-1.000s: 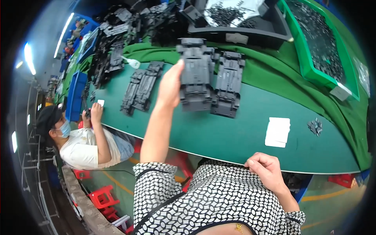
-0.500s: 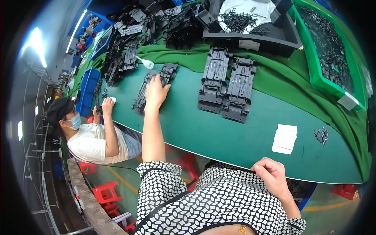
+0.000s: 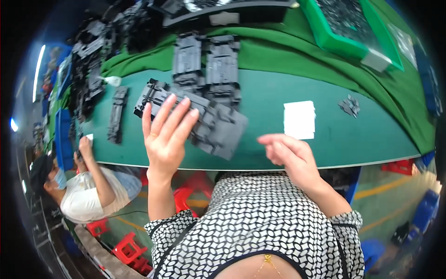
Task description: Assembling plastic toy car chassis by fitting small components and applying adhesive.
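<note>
My left hand point(image 3: 166, 136) reaches over the front of the green table point(image 3: 353, 139). Its fingers lie spread across a long dark grey plastic chassis part point(image 3: 216, 128), which sits slanted close to the table's edge; the thumb is hidden, apparently under the part. My right hand point(image 3: 289, 157) hovers at the table's front edge, fingers loosely curled and apart, holding nothing. It is just below a white square pad point(image 3: 299, 119) and a short way right of the chassis part.
Two stacks of similar chassis parts point(image 3: 206, 63) lie behind, and a slimmer one point(image 3: 116, 114) to the left. A heap of dark parts point(image 3: 93, 60) fills the far left, a green bin point(image 3: 346, 44) the far right. Small dark pieces point(image 3: 349, 106) lie near the pad. A seated co-worker point(image 3: 86, 200) and red stools point(image 3: 130, 246) are lower left.
My left hand has drawn one chassis part from the far left toward the near edge. My right hand has risen from my lap to the table's edge.
</note>
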The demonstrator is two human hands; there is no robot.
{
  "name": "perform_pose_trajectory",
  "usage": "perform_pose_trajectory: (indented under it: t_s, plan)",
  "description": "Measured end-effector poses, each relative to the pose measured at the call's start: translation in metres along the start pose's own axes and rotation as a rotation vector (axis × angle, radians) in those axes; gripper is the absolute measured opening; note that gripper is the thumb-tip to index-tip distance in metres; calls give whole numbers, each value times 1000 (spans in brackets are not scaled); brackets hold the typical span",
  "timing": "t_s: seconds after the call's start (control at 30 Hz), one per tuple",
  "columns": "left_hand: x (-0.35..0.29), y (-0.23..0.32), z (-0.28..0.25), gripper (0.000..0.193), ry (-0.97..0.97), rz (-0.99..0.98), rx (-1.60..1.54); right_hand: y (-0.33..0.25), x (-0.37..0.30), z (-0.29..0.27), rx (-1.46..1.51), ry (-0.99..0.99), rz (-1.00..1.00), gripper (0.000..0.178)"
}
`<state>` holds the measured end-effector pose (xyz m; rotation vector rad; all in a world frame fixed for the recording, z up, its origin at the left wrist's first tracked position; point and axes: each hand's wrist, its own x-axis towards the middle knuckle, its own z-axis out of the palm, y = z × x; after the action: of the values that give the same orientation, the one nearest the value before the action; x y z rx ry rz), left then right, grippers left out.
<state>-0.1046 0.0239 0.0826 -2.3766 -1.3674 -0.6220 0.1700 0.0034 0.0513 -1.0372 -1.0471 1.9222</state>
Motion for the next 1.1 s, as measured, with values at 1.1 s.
perform_pose_trajectory:
  t_s: [1.1]
  plan:
    - [41,124,54,74,243,-997,-2444,-8,-31,-84,-749,265,-509,16]
